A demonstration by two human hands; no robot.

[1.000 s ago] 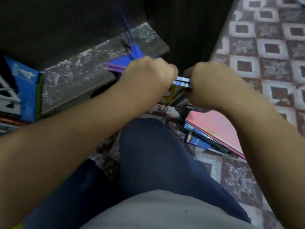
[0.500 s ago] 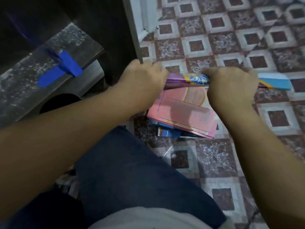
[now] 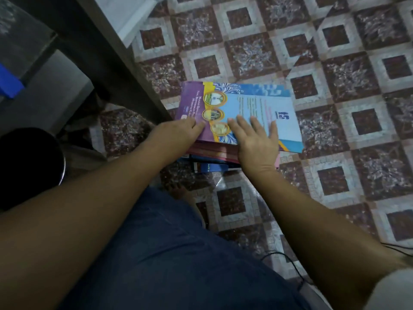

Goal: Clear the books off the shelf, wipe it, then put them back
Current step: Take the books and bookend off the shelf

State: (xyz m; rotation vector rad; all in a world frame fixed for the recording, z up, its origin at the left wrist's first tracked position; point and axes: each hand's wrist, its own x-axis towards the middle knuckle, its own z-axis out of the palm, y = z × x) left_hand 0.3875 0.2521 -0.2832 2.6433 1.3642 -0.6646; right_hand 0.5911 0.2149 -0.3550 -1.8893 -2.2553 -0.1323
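Maroon-and-white patterned floor tiles (image 3: pixel 335 63); under the fingers, glossy purple-and-blue paperback (image 3: pixel 257 101) atop stacked books (image 3: pixel 212 153). Right hand (image 3: pixel 257 142) flat, splayed; left hand (image 3: pixel 176 133) straight-fingered on cover.

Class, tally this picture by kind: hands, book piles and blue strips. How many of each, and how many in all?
Hands: 2, the left hand and the right hand, both touching the top cover
Book pile: 1, on the tiled floor
Blue strip: 1, at the left edge
Total: 4

Purple-and-blue book (image 3: pixel 257 101), maroon-and-white square-patterned floor (image 3: pixel 335 63), navy trousers (image 3: pixel 178 253)
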